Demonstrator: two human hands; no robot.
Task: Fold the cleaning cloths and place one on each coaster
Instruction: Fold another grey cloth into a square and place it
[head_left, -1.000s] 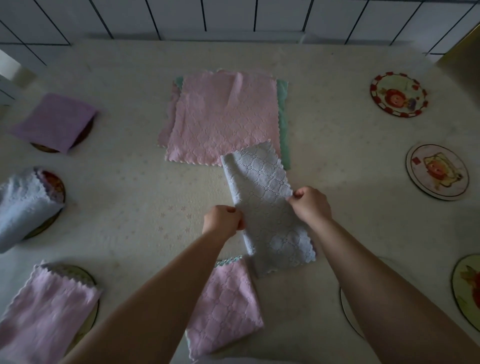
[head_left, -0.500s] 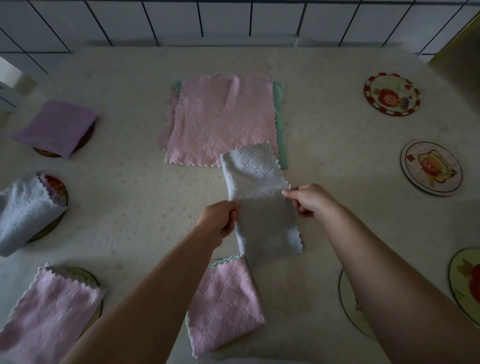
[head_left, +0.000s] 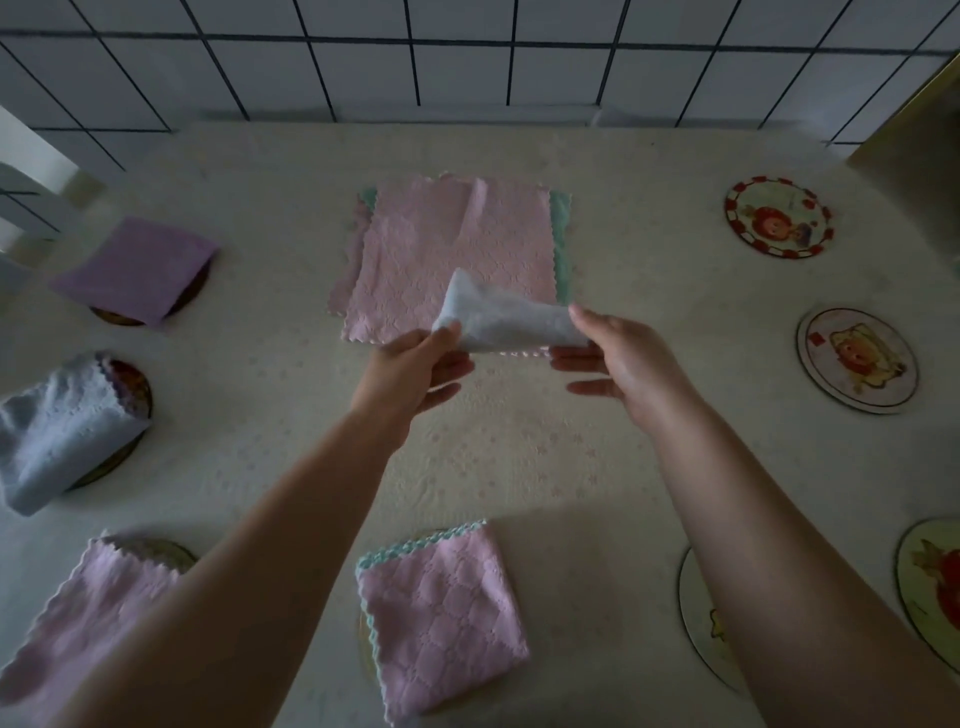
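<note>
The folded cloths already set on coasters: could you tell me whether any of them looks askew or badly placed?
Yes. The light blue cloth at the left hangs well off its coaster, loosely bunched rather than folded flat. The purple cloth and the pink cloth lie neater.

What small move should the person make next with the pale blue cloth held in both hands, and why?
Probably carry the pale blue cloth, pinched between the left hand and right hand, rightward to the bare pig coaster. It already looks folded small, and the left-side coasters are covered.
</note>
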